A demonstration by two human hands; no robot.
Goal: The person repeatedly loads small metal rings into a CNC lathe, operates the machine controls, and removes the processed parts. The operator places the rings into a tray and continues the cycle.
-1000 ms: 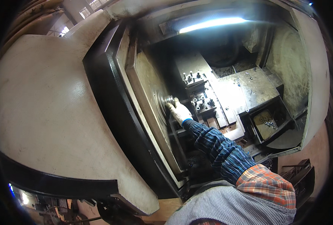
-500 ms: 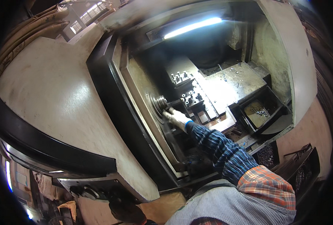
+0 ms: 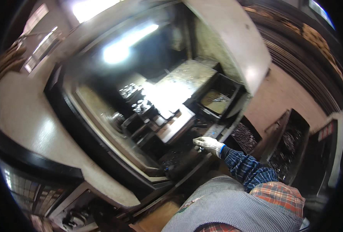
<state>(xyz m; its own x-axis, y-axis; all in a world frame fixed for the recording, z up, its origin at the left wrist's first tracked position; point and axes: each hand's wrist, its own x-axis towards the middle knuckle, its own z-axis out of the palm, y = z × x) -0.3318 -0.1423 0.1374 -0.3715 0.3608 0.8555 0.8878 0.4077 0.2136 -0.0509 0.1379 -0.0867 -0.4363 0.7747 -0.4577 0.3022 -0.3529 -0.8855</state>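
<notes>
My right hand (image 3: 208, 144), in a white glove with a blue-edged cuff, hangs over the front sill of a lathe's opening. Its fingers are drawn together; a small shiny bit shows under the fingertips, too blurred to name. Inside the machine, the chuck (image 3: 118, 120) sits at the left, well apart from this hand. Tool holders (image 3: 141, 106) with bolts stand on the slide to the right of the chuck. My left hand (image 3: 106, 219), dark-gloved and in shadow, is low beside the control panel (image 3: 76, 216); its fingers cannot be made out.
A black tray (image 3: 221, 94) with small metal parts sits at the opening's right. Outside, a bin (image 3: 289, 145) holds dark metal pieces, near another pile of small parts (image 3: 244, 136). Long bars (image 3: 295, 58) are stacked at the far right. The machine's sliding door (image 3: 36, 127) fills the left.
My right hand has left the chuck and come back toward me, to the front sill. The view has swung right, so the machine sits further left, and the picture is blurrier.
</notes>
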